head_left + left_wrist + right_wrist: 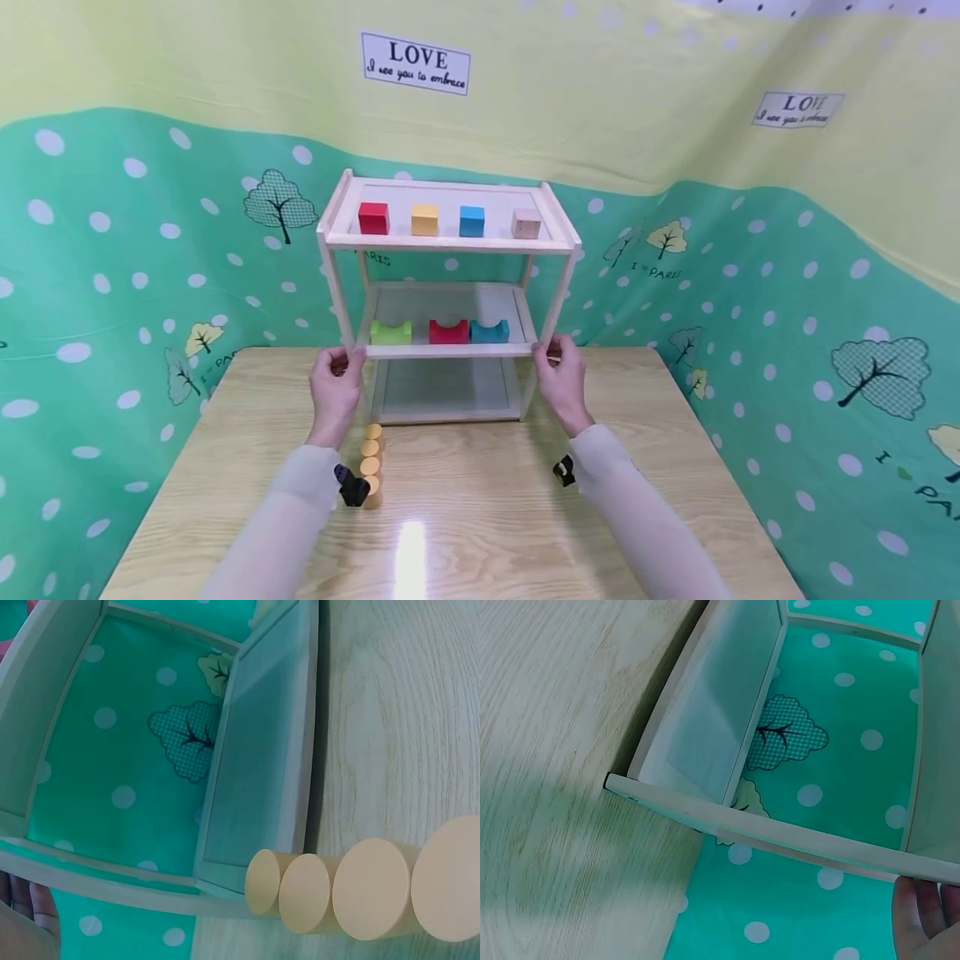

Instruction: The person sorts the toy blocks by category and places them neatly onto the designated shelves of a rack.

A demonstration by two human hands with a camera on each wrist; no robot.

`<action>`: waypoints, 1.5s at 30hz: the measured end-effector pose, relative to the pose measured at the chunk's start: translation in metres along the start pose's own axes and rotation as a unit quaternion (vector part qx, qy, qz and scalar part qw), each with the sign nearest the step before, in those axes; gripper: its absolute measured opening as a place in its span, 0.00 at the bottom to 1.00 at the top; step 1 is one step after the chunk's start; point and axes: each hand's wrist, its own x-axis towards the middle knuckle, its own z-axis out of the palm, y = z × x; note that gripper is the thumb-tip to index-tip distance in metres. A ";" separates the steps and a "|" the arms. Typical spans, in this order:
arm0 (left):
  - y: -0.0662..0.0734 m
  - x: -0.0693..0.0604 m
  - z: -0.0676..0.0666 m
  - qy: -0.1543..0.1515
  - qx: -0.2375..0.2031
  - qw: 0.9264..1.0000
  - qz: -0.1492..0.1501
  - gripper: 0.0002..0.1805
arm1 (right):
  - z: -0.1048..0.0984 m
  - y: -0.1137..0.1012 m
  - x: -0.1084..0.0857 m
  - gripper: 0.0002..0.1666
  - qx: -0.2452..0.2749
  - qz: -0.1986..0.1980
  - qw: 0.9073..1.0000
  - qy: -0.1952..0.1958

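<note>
A pale wooden three-tier rack (450, 243) stands at the back of the table. My left hand (334, 390) grips its left front post at the height of the middle shelf, thumb in front. On the opposite side, my right hand (561, 385) holds the right front post at the same height. Along the top tier sit a red block (373, 218), a yellow block (424, 220), a blue block (472, 222) and a plain wood block (527, 223). The middle tier carries green (391, 333), red (448, 333) and blue (490, 332) blocks with hollowed tops.
Several plain wooden cylinders (372, 492) stand in a row on the wood-grain table (480, 533), in front of the rack's left side. The bottom shelf (450, 392) sits low near the tabletop. A green and yellow printed cloth (135, 250) hangs behind and on both sides.
</note>
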 end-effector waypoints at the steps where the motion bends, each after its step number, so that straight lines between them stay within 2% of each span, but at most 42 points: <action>1: 0.005 -0.002 0.000 -0.003 -0.001 1.000 -0.001 0.20 | 0.001 0.000 0.000 0.10 0.001 -0.003 1.000 0.003; 5: 0.020 -0.008 -0.004 -0.012 0.004 1.000 -0.006 0.19 | 0.005 0.002 0.000 0.07 0.005 -0.018 1.000 0.007; 12: -0.006 0.003 -0.001 -0.002 0.007 1.000 -0.006 0.23 | 0.007 0.002 0.000 0.05 0.009 -0.011 1.000 0.018; 15: -0.011 0.005 0.002 0.002 0.003 1.000 -0.002 0.24 | 0.005 0.003 -0.001 0.05 0.009 -0.007 1.000 0.019; 23: -0.009 0.005 0.003 0.008 -0.003 1.000 -0.011 0.24 | 0.004 0.002 -0.001 0.07 0.012 -0.004 1.000 0.019; 34: -0.005 0.001 0.002 -0.003 0.006 1.000 -0.022 0.27 | 0.005 0.002 -0.002 0.06 0.009 -0.010 1.000 0.018; 45: -0.003 -0.005 -0.001 -0.011 -0.003 1.000 -0.006 0.25 | 0.005 0.001 -0.002 0.05 0.012 -0.009 1.000 0.021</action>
